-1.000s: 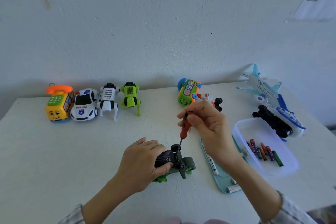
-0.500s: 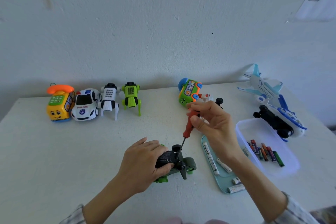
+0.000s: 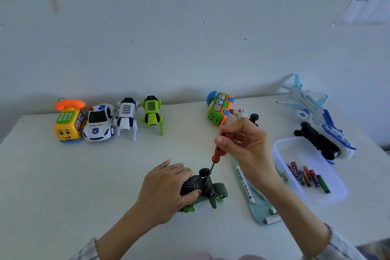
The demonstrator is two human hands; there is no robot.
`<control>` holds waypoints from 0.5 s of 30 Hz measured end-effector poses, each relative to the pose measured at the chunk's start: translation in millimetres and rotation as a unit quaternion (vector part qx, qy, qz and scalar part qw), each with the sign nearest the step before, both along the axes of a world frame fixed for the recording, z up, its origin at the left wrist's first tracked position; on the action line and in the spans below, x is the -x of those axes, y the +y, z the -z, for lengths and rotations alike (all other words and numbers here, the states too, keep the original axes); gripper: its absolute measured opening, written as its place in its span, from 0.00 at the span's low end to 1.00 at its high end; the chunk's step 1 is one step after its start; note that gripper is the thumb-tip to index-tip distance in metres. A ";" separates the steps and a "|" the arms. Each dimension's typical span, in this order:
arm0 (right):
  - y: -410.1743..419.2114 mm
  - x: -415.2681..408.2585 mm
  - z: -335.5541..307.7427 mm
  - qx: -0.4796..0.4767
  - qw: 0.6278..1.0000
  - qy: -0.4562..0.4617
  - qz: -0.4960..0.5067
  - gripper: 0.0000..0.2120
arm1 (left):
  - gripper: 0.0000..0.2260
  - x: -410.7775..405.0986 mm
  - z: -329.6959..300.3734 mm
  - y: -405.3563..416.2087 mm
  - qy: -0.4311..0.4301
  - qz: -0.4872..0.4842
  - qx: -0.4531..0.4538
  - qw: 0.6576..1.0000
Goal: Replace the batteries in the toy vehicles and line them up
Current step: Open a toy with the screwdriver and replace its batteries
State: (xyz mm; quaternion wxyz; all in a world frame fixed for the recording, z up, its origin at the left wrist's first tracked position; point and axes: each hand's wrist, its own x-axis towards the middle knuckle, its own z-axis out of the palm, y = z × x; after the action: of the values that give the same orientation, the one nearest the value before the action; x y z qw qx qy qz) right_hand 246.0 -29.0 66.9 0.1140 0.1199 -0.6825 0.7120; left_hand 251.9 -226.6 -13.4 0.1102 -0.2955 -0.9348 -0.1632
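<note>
Head view, upturned green toy vehicle (image 3: 213, 193) near table's (image 3: 63, 186) front centre, left hand (image 3: 168, 186) gripping its black underside, right hand (image 3: 244, 143) pinching red screwdriver (image 3: 218, 151), tip on underside, batteries (image 3: 308, 176) in clear tray (image 3: 295, 143) at right, four toys (image 3: 107, 119) lined up rear left.

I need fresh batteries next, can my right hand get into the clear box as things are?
Probably not yet: the clear box lies open beside the right hand, but that hand grips the screwdriver.
</note>
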 end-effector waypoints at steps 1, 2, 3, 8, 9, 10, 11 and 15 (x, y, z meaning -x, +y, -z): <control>-0.1 0.0 -0.4 -0.001 1.000 0.001 0.002 0.07 | 0.18 0.0 0.1 -0.2 0.000 0.000 0.001 1.000; 0.2 0.4 -0.8 -0.005 1.000 -0.001 0.001 0.07 | 0.18 -0.1 0.4 -0.4 0.000 0.001 0.002 1.000; 1.2 0.3 -1.2 -0.011 1.000 -0.003 -0.007 0.07 | 0.18 -0.2 0.5 -0.6 0.000 0.002 0.002 1.000; 4.8 0.4 0.3 0.015 1.000 -0.010 -0.025 0.04 | 0.18 0.1 0.0 0.3 0.001 -0.001 0.003 1.000; 3.2 -0.2 -0.3 0.022 1.000 -0.007 -0.017 0.04 | 0.18 0.2 0.0 0.1 0.000 -0.002 0.002 1.000; 1.7 -1.1 -0.6 0.024 1.000 0.000 -0.013 0.05 | 0.18 0.6 0.0 0.1 -0.001 -0.003 0.002 1.000; 0.2 -1.4 -0.7 0.025 1.000 0.006 -0.011 0.06 | 0.18 0.7 -0.1 0.0 -0.002 -0.003 0.003 1.000; 1.9 1.2 0.1 -0.003 1.000 0.001 -0.011 0.07 | 0.18 -0.2 0.1 -0.3 -0.002 -0.001 0.003 1.000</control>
State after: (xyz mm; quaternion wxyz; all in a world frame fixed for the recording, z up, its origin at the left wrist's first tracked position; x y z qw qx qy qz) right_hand 244.8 -27.0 66.8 0.1067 0.1284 -0.6828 0.7113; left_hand 252.1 -226.8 -13.5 0.1072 -0.2948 -0.9358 -0.1611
